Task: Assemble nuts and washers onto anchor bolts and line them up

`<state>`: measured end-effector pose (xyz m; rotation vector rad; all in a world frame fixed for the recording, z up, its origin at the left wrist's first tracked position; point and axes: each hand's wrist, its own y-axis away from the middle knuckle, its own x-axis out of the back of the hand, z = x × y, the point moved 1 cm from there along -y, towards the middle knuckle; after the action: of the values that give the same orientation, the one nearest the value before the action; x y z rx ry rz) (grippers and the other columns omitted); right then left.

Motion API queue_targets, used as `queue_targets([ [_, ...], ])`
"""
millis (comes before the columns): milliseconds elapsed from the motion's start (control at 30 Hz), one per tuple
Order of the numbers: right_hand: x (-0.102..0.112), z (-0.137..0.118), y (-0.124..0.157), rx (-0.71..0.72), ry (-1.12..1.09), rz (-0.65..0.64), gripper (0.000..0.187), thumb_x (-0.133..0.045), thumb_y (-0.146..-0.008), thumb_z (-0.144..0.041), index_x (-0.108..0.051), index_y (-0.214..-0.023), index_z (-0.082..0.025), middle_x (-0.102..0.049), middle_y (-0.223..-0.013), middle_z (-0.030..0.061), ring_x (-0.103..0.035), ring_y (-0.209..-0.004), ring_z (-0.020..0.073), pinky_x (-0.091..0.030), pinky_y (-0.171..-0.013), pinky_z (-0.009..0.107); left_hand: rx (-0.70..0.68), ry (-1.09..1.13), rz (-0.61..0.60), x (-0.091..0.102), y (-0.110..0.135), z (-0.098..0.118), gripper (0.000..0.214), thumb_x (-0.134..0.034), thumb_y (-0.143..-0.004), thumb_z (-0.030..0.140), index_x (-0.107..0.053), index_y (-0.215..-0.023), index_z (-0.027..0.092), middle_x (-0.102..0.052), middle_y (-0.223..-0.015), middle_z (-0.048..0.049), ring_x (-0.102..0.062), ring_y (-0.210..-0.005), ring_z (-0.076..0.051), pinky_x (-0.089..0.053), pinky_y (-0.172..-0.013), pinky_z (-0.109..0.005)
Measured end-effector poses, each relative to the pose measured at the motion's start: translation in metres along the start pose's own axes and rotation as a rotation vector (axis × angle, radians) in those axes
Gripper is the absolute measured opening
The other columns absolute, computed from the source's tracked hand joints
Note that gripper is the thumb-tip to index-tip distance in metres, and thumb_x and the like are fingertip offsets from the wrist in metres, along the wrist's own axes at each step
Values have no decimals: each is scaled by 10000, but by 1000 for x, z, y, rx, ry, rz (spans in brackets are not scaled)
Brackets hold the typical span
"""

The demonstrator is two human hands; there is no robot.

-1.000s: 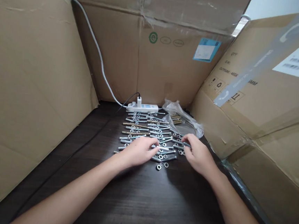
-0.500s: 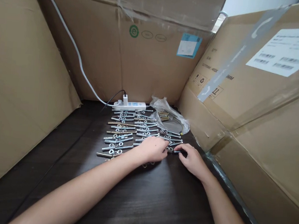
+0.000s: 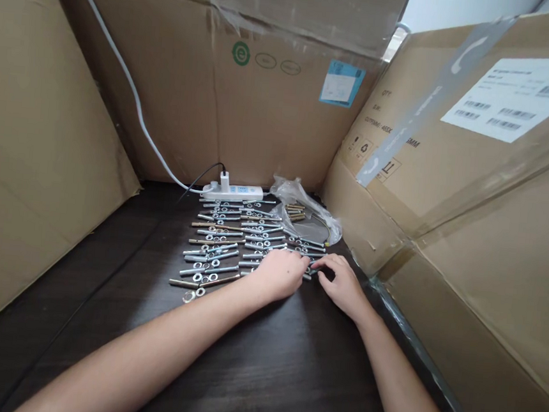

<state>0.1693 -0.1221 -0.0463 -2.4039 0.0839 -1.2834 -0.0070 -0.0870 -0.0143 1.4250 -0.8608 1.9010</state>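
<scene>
My left hand (image 3: 282, 274) is closed, knuckles up, over the near right part of the laid-out bolts. Its fingertips are turned away, so whatever they grip is hidden. Close beside it on the right, my right hand (image 3: 343, 284) is bent inward, with thumb and index finger almost together at a small metal piece too small to name. Between the fingertips of both hands lies a washer (image 3: 308, 270). Left of the hands are rows of silver and brass-coloured bolts (image 3: 208, 271) with loose washers (image 3: 189, 296) and nuts among them.
Behind the rows stands a white power strip (image 3: 251, 193) with a plugged-in adapter (image 3: 224, 181). A clear plastic bag (image 3: 323, 226) holding brass-coloured bolts (image 3: 296, 212) lies at the back right. Cardboard boxes (image 3: 272, 122) wall the dark table (image 3: 251, 364) at left, back and right.
The view has shifted a little, so everything sits slightly further left. My right hand has moved closer to my left, and the bluish metal piece at its fingertips is now mostly covered.
</scene>
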Motion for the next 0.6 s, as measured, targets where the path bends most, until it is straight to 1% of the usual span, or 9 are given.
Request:
queue_targets([
  [100, 3, 1, -1, 11, 28, 83, 179, -484, -750, -110, -631, -800, -199, -620, -850, 51, -531, -877, 216, -414, -805, 353, -59, 0, 20, -5, -4, 7, 229, -461, -847, 168, -576, -1043, 139, -640, -917, -136, -622, -840, -248, -465, -752, -353],
  [200, 6, 3, -1, -15, 29, 157, 162, -477, -753, -125, -621, -764, -198, -617, -819, 50, -536, -831, 212, -419, -768, 337, -86, -39, 18, -8, -9, 7, 208, -445, -855, 139, -584, -1009, 132, -643, -879, -129, -626, -805, -238, -465, -726, -342],
  [333, 7, 5, -1, -54, 17, 159, 156, -472, -759, -154, -623, -770, -196, -614, -795, 42, -534, -768, 199, -419, -704, 314, -77, -68, 20, -8, -9, 8, 207, -419, -855, 117, -586, -978, 122, -642, -880, -136, -626, -794, -246, -464, -699, -350],
  [400, 8, 6, -1, -68, 16, 151, 158, -466, -768, -166, -621, -769, -193, -612, -779, 40, -532, -740, 193, -418, -690, 310, -101, -73, 22, -10, -5, 18, 198, -427, -853, 130, -584, -973, 119, -636, -879, -139, -621, -798, -251, -464, -698, -359],
  [500, 9, 6, -2, -97, 0, 157, 169, -452, -778, -179, -621, -771, -189, -609, -763, 41, -532, -705, 185, -420, -668, 304, -233, -88, -19, -18, 2, 42, 155, -449, -848, 178, -580, -912, 123, -627, -840, -131, -619, -742, -247, -465, -654, -364],
  [533, 9, 6, -1, -107, -9, 160, 171, -449, -778, -183, -620, -770, -187, -607, -757, 41, -530, -693, 182, -420, -656, 300, -252, -95, -42, -20, 4, 49, 148, -462, -839, 186, -574, -914, 123, -625, -835, -128, -618, -736, -249, -466, -638, -363],
  [600, 9, 6, -1, -123, -30, 153, 172, -446, -777, -191, -618, -770, -185, -603, -741, 37, -522, -664, 174, -418, -632, 290, -233, -115, -88, -24, 4, 58, 146, -453, -835, 167, -567, -913, 122, -625, -846, -132, -618, -730, -246, -468, -619, -359],
])
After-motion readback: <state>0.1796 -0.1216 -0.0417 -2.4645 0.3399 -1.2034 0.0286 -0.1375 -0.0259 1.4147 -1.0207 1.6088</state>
